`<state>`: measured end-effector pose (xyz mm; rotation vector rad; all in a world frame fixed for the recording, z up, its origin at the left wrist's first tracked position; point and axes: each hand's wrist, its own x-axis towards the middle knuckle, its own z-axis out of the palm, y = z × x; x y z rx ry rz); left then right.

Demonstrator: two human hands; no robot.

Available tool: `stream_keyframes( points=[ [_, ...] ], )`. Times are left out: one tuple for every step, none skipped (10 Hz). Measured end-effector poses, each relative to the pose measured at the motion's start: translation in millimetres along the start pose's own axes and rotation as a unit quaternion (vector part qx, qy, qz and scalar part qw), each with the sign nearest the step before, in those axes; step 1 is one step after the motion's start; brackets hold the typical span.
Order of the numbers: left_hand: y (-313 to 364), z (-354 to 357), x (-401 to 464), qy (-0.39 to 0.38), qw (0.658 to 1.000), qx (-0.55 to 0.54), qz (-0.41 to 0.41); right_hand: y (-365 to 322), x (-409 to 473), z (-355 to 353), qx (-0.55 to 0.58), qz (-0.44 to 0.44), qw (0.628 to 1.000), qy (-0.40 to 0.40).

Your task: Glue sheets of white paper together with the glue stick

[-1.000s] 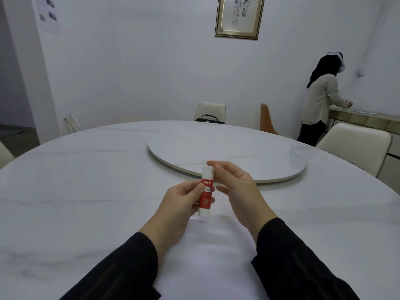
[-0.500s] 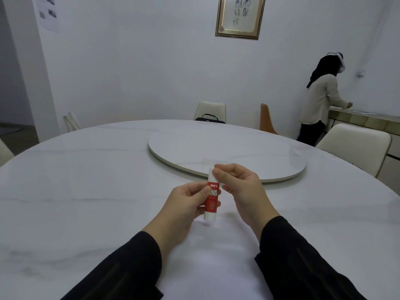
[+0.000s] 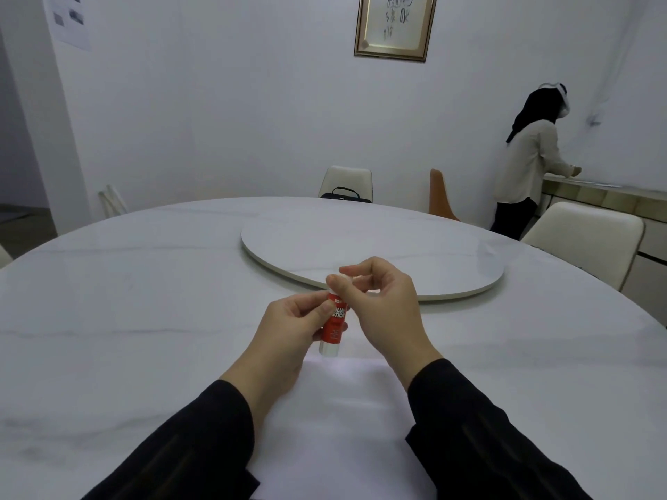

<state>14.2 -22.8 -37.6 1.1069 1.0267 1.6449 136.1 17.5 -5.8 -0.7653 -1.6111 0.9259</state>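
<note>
A red-and-white plastic glue stick (image 3: 334, 324), upright above the white paper sheets (image 3: 346, 409) on the marble table (image 3: 144, 319), stays clamped in the left hand (image 3: 294, 328); the right hand (image 3: 379, 301) has closed over its cap, seemingly uncapping.

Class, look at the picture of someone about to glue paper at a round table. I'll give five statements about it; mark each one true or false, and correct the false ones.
1. The left hand holds the red body of the glue stick. True.
2. The right hand rests flat on the table. False: its fingertips pinch the top end of the glue stick.
3. The glue stick lies on its side on the table. False: it is held roughly upright, above the white paper.
4. White paper lies on the table between the two sleeves. True.
5. A bowl stands on the round turntable. False: nothing shows on it.
</note>
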Motion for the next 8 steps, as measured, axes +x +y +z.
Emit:
stream_keyframes(
  points=[
    [-0.7,1.7,2.4,0.004,1.0,-0.006,0.005,2.1,0.3,-5.2,0.022,-0.007,0.998,-0.059],
    [-7.0,0.9,5.9,0.057,0.998,0.032,0.003,8.0,4.7,-9.4,0.002,-0.024,0.999,-0.021],
    [-12.0,-5.2,10.8,0.122,0.989,0.077,-0.008,18.4,7.6,-10.5,-0.024,-0.008,0.999,0.024],
    [-15.5,-9.1,12.9,0.149,0.982,0.118,-0.005,28.0,8.3,-9.3,-0.039,0.01,0.999,0.011],
    [-18.1,-12.1,14.2,0.167,0.975,0.147,-0.001,33.8,7.1,-6.5,-0.047,0.015,0.999,-0.011],
    [-20.7,-15.6,15.4,0.174,0.971,0.165,-0.009,38.7,9.5,-6.7,-0.066,0.006,0.998,-0.013],
    [-22.7,-15.5,13.2,0.158,0.97,0.183,-0.021,38.5,5.3,-5.9,-0.077,0.019,0.997,-0.025],
    [-17.5,-13.9,12.8,0.165,0.965,0.205,-0.005,30.9,5.9,-12.5,-0.044,0.026,0.998,0.036]
  ],
)
